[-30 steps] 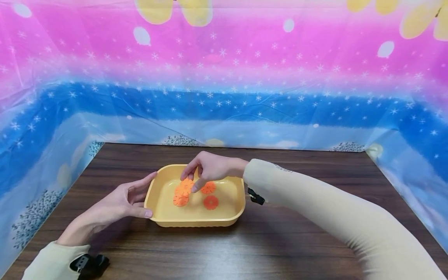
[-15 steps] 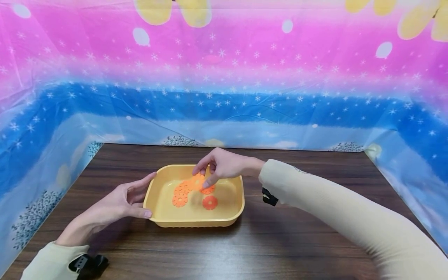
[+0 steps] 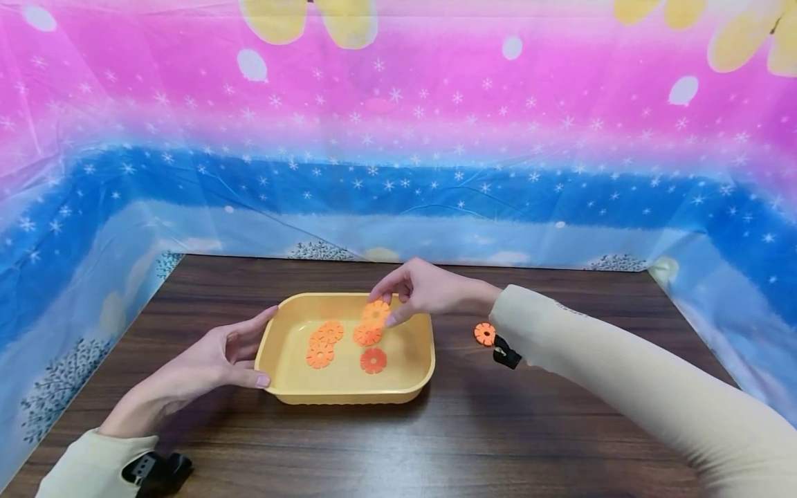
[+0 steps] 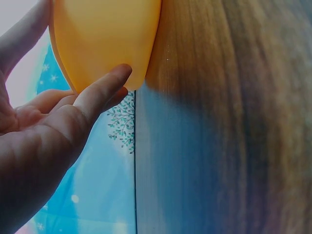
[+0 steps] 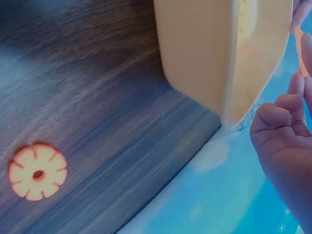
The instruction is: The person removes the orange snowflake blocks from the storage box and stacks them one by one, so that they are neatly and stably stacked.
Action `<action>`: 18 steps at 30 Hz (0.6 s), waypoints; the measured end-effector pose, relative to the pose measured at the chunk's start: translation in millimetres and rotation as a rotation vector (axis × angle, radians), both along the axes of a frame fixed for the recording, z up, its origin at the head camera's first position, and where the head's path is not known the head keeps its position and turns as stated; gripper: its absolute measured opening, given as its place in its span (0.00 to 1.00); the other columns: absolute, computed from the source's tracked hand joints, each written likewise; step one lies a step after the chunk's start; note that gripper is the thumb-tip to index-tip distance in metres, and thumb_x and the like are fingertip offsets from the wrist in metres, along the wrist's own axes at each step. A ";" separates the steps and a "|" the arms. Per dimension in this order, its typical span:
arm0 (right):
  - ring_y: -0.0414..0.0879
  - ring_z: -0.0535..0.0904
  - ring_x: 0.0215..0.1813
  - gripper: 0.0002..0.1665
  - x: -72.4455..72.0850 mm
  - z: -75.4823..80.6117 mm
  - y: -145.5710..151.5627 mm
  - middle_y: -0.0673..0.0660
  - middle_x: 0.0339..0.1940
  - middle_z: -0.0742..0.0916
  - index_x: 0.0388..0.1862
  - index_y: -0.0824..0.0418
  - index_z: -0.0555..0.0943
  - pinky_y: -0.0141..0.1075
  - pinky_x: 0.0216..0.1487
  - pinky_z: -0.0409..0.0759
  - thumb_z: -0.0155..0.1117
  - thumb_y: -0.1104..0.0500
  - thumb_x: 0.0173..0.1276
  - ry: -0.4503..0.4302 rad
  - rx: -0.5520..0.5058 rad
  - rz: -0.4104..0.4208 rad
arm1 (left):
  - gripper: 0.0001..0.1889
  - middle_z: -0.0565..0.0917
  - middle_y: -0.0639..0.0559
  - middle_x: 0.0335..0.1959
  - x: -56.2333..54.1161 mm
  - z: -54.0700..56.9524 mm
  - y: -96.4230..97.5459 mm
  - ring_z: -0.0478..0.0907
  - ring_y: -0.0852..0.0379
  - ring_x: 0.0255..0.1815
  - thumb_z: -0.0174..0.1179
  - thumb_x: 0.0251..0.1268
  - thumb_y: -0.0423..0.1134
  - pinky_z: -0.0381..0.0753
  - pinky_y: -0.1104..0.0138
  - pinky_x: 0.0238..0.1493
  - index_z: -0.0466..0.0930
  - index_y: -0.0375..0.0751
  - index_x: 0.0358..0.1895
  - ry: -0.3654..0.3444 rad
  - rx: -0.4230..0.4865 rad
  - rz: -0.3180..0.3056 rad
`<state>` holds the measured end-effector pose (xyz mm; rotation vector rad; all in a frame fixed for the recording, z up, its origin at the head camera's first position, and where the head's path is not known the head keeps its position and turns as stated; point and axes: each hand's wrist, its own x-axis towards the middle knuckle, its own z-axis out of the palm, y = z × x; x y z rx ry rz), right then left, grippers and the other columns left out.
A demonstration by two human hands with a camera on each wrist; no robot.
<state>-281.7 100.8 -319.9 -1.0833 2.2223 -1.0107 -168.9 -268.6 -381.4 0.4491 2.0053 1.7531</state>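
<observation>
My right hand [image 3: 429, 287] pinches an orange notched plastic disc [image 3: 376, 313] between thumb and fingers, over the right rear of a yellow plastic basin [image 3: 345, 398]. Seen edge-on, that disc [image 5: 301, 51] shows at my fingertips in the right wrist view. Beneath it lies another orange disc [image 3: 367, 336], partly overlapped in the head view. A redder disc [image 3: 373, 360] lies nearer the front, and several overlapping discs [image 3: 320, 354] lie left of centre. My left hand [image 3: 218, 356] holds the basin's left end, thumb at the front corner and fingers along the rear.
One more orange disc [image 3: 484, 334] lies on the dark wooden table [image 3: 398, 449], right of the basin, just beside my right wrist strap [image 3: 507, 354]. A pink and blue patterned cloth [image 3: 398, 180] hangs around the table's back and sides.
My right hand has moved rightward over the basin with the pinched disc. The disc on the table has come into view from behind the right sleeve. My left hand stays put.
</observation>
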 end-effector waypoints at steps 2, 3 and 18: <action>0.45 0.64 0.25 0.24 0.2 0.5 5.3 0.57 0.40 0.86 0.61 0.61 0.87 0.32 0.30 0.64 0.79 0.63 0.65 -0.006 0.004 -0.015 | 0.58 0.47 0.32 0.85 -0.1 0.0 0.0 0.56 0.29 0.79 0.73 0.63 0.24 0.82 0.59 0.61 0.40 0.39 0.87 0.000 0.002 0.001; 0.45 0.64 0.26 0.24 0.3 0.8 7.9 0.56 0.39 0.86 0.61 0.60 0.87 0.32 0.31 0.64 0.79 0.63 0.65 -0.007 0.004 -0.020 | 0.57 0.47 0.32 0.85 -0.2 -0.1 0.0 0.56 0.29 0.79 0.72 0.63 0.24 0.82 0.59 0.61 0.40 0.39 0.87 0.001 0.002 0.000; 0.47 0.66 0.27 0.23 -1.0 -1.4 32.5 0.54 0.22 0.75 0.59 0.61 0.88 0.33 0.34 0.67 0.80 0.62 0.64 -0.004 -0.032 -0.063 | 0.58 0.46 0.33 0.85 -0.1 0.3 0.2 0.55 0.29 0.79 0.73 0.62 0.24 0.82 0.59 0.61 0.40 0.39 0.87 -0.002 -0.001 0.003</action>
